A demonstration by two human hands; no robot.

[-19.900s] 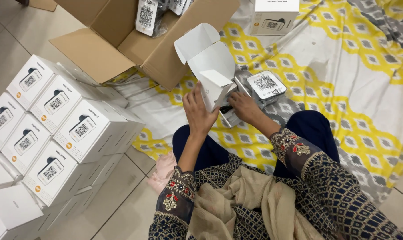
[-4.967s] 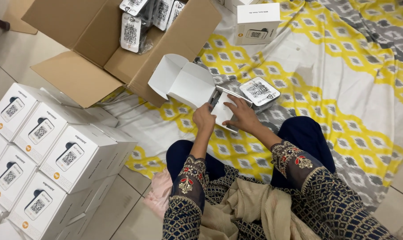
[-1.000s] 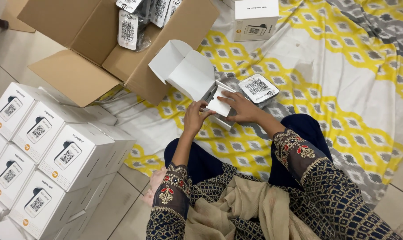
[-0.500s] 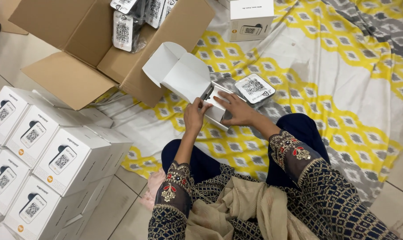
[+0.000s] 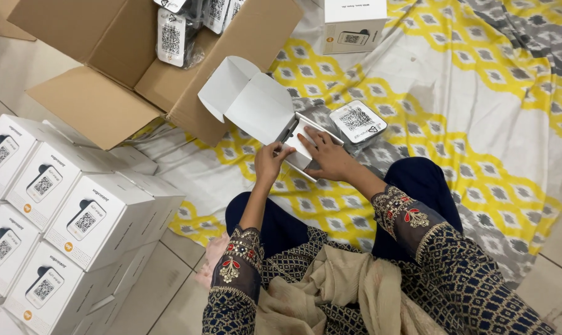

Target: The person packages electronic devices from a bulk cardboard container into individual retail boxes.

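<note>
While held, both hands (image 5: 299, 160) on white box (image 5: 259, 111)

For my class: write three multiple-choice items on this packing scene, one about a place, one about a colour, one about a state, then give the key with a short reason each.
1. Where is the big brown carton?
A. Beyond the hands, upper left
B. On the person's lap
C. On the stacked boxes

2. What colours pattern the floor sheet?
A. Red and black
B. Yellow, grey and white
C. Plain green

3. How is the small white box under the hands?
A. Taped shut
B. Crushed flat
C. Open, lid flap up

Key: A, the carton sits at the sheet's far left edge; B, those colours show; C, its flap stands raised while the left hand and right hand press the insert.
</note>
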